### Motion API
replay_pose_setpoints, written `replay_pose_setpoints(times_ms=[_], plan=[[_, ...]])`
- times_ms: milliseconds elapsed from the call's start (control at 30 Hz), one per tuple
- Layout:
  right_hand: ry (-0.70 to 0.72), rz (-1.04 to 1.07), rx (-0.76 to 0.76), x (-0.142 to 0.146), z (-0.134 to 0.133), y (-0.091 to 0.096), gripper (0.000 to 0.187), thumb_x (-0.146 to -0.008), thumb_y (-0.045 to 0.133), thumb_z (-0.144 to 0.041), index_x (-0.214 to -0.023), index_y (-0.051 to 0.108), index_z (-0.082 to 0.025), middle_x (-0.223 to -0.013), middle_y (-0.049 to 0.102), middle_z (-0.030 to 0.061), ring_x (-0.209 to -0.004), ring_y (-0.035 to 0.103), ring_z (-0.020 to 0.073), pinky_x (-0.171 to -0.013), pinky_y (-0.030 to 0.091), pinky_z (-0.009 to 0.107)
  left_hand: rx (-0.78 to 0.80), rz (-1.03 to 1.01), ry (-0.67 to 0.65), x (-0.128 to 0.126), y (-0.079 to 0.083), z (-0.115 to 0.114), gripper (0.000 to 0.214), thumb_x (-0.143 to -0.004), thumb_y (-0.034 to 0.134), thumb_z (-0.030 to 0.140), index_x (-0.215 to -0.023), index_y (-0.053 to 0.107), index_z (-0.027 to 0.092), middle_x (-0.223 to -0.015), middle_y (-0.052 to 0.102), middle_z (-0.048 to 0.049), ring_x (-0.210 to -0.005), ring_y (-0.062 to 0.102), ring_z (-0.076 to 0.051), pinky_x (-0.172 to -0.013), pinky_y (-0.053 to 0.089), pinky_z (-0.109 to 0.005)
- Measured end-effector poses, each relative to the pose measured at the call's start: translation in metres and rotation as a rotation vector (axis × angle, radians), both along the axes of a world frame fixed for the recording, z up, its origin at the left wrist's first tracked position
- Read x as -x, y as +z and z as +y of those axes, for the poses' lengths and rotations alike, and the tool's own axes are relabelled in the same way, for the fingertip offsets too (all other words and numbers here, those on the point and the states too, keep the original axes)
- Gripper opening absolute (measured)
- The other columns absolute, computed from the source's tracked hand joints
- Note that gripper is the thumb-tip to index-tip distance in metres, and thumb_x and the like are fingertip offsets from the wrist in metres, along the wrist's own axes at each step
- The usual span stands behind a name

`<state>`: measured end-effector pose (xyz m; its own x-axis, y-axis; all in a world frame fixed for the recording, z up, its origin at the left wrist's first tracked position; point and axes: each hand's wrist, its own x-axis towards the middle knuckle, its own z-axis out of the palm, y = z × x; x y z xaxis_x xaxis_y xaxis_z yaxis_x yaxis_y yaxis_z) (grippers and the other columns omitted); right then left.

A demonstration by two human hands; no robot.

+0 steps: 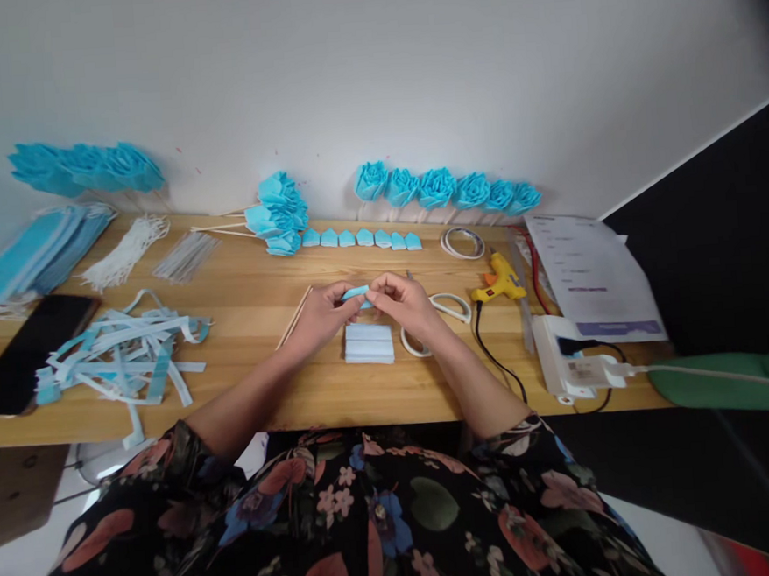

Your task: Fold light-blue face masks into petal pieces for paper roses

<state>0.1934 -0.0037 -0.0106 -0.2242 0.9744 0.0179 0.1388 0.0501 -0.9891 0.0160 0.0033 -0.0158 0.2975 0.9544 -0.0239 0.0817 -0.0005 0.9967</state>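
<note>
A small blue folded piece of mask fabric (357, 293) is pinched between both hands above the middle of the table. My left hand (324, 314) grips its left end, fingers closed. On the other end, my right hand (402, 300) has thumb and fingers pressed together. Just below them lies a stack of pale blue cut pieces (368, 343). White-handled scissors (450, 307) lie partly under my right wrist. Beyond the hands runs a row of small folded blue petals (363, 238). Thin wooden sticks (294, 318) rest beside my left hand.
Blue fabric roses (436, 188) line the wall. A yellow glue gun (499, 280), tape rolls (462, 243) and a white power strip (567, 359) are at right. Left are cut strips (122, 350), a phone (30, 352), masks (39, 251), white cords (128, 251) and wires (185, 255).
</note>
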Motion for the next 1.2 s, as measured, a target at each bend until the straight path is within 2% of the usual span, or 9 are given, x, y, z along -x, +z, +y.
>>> replay_pose_setpoints(times_ms=[100, 300, 433, 667, 800, 867, 933, 1033, 1200], plan=[[-0.013, -0.002, -0.007, 0.000, 0.000, 0.000, 0.032, -0.079, 0.069, -0.051, -0.077, 0.058, -0.021, -0.062, 0.054, -0.0046, -0.055, 0.050, 0.0111, -0.056, 0.043, 0.026, -0.005, 0.021, 0.000, 0.000, 0.000, 0.000, 0.028, -0.078, 0.068, 0.043, -0.072, 0.062, 0.017, -0.060, 0.060, 0.0017, -0.055, 0.055, -0.011, -0.056, 0.044, -0.023], [-0.036, 0.002, -0.027, -0.001, 0.002, 0.001, 0.029, -0.079, 0.068, -0.048, -0.077, 0.058, -0.021, -0.063, 0.055, -0.0040, -0.057, 0.053, 0.0117, -0.057, 0.043, 0.026, 0.032, -0.099, 0.025, 0.001, -0.001, 0.003, 0.033, -0.081, 0.065, 0.049, -0.076, 0.062, 0.017, -0.057, 0.060, 0.0012, -0.053, 0.056, -0.011, -0.056, 0.046, -0.024], [-0.056, -0.007, -0.029, -0.001, 0.002, 0.003, 0.026, -0.079, 0.068, -0.044, -0.077, 0.058, -0.021, -0.062, 0.056, -0.0044, -0.055, 0.054, 0.0114, -0.057, 0.043, 0.026, 0.058, -0.098, 0.000, 0.002, -0.001, 0.003, 0.033, -0.082, 0.064, 0.050, -0.078, 0.062, 0.016, -0.058, 0.061, 0.0009, -0.054, 0.057, -0.012, -0.057, 0.047, -0.024], [-0.050, -0.018, -0.039, 0.002, 0.000, 0.001, 0.026, -0.079, 0.070, -0.043, -0.077, 0.059, -0.020, -0.060, 0.055, -0.0045, -0.054, 0.051, 0.0107, -0.055, 0.040, 0.025, 0.051, -0.048, -0.031, 0.001, 0.000, 0.002, 0.028, -0.076, 0.070, 0.042, -0.074, 0.059, 0.016, -0.060, 0.059, 0.0022, -0.054, 0.055, -0.010, -0.056, 0.045, -0.024], [-0.038, -0.039, -0.077, -0.007, 0.004, 0.005, 0.029, -0.084, 0.066, -0.048, -0.079, 0.063, -0.019, -0.064, 0.059, -0.0029, -0.057, 0.053, 0.0105, -0.057, 0.044, 0.024, 0.059, -0.076, -0.019, 0.002, 0.000, 0.002, 0.026, -0.074, 0.071, 0.041, -0.076, 0.061, 0.016, -0.060, 0.060, 0.0026, -0.054, 0.054, -0.010, -0.056, 0.045, -0.024], [-0.121, -0.036, -0.119, -0.020, 0.007, 0.014, 0.032, -0.086, 0.062, -0.051, -0.085, 0.067, -0.020, -0.071, 0.064, -0.0008, -0.059, 0.056, 0.0106, -0.059, 0.047, 0.024, 0.066, -0.085, 0.011, 0.002, 0.001, 0.002, 0.027, -0.073, 0.072, 0.040, -0.077, 0.062, 0.015, -0.061, 0.061, 0.0021, -0.054, 0.054, -0.010, -0.056, 0.045, -0.024], [-0.285, -0.039, -0.188, -0.037, 0.010, 0.024, 0.033, -0.087, 0.060, -0.052, -0.090, 0.068, -0.020, -0.074, 0.066, 0.0001, -0.059, 0.057, 0.0109, -0.057, 0.047, 0.024, 0.066, -0.097, 0.042, 0.003, 0.001, 0.002, 0.027, -0.072, 0.072, 0.040, -0.074, 0.062, 0.015, -0.061, 0.062, 0.0015, -0.053, 0.054, -0.010, -0.055, 0.045, -0.023], [-0.409, -0.192, -0.243, -0.059, 0.007, 0.031, 0.027, -0.088, 0.059, -0.042, -0.095, 0.071, -0.020, -0.074, 0.069, 0.0007, -0.063, 0.061, 0.0134, -0.058, 0.048, 0.025, 0.057, -0.126, 0.069, 0.002, 0.002, 0.002, 0.024, -0.073, 0.072, 0.037, -0.072, 0.062, 0.015, -0.061, 0.063, 0.0011, -0.053, 0.055, -0.009, -0.054, 0.045, -0.023], [-0.345, -0.528, -0.230, -0.073, -0.004, 0.012, 0.019, -0.087, 0.060, -0.028, -0.096, 0.075, -0.020, -0.087, 0.077, 0.0028, -0.078, 0.070, 0.0188, -0.074, 0.052, 0.031, 0.051, -0.145, 0.063, 0.001, 0.000, 0.002, 0.020, -0.075, 0.071, 0.033, -0.072, 0.062, 0.015, -0.060, 0.063, 0.0010, -0.053, 0.055, -0.009, -0.053, 0.044, -0.022]])
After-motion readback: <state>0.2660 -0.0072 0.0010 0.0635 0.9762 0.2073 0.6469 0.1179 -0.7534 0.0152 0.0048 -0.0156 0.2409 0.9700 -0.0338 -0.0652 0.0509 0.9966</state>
